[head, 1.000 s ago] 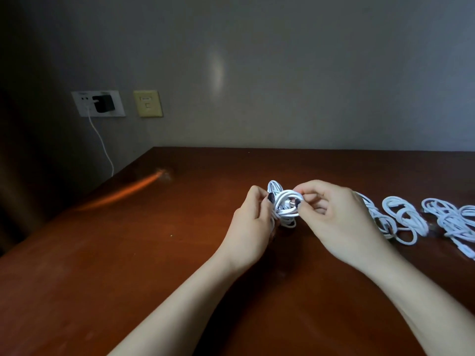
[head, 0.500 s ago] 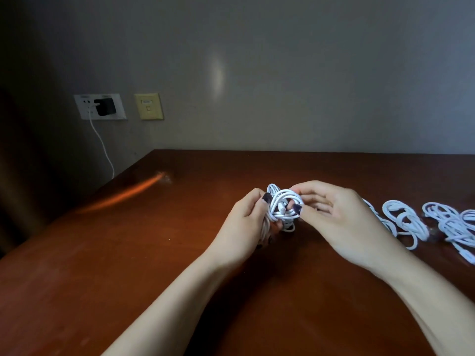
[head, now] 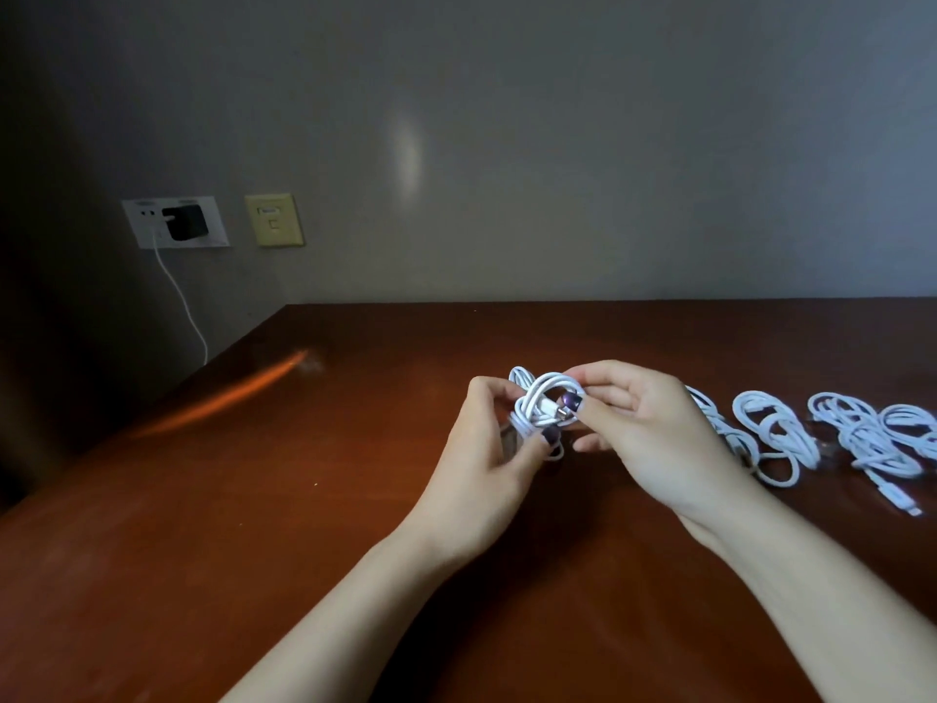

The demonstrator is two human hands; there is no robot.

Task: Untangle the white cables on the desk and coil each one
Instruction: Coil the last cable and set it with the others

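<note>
Left hand (head: 487,451) and right hand (head: 646,438) each pinch the coiled white cable (head: 538,402) above the brown desk (head: 253,499), mid-surface | other white coils (head: 776,433) lie toward its right edge | grey wall (head: 557,144) behind, black charger (head: 185,221) plugged in at left

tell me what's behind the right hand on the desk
A coiled white cable lies on the desk behind the right hand; the hand covers its left part.

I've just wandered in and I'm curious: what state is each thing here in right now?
held cable: wound into a loose bundle.
left hand: grips the held cable.
right hand: pinches the held cable.
coiled cables: lying on the desk, untouched.
black charger: plugged into the wall socket.
charger cord: hanging down from it.
</note>
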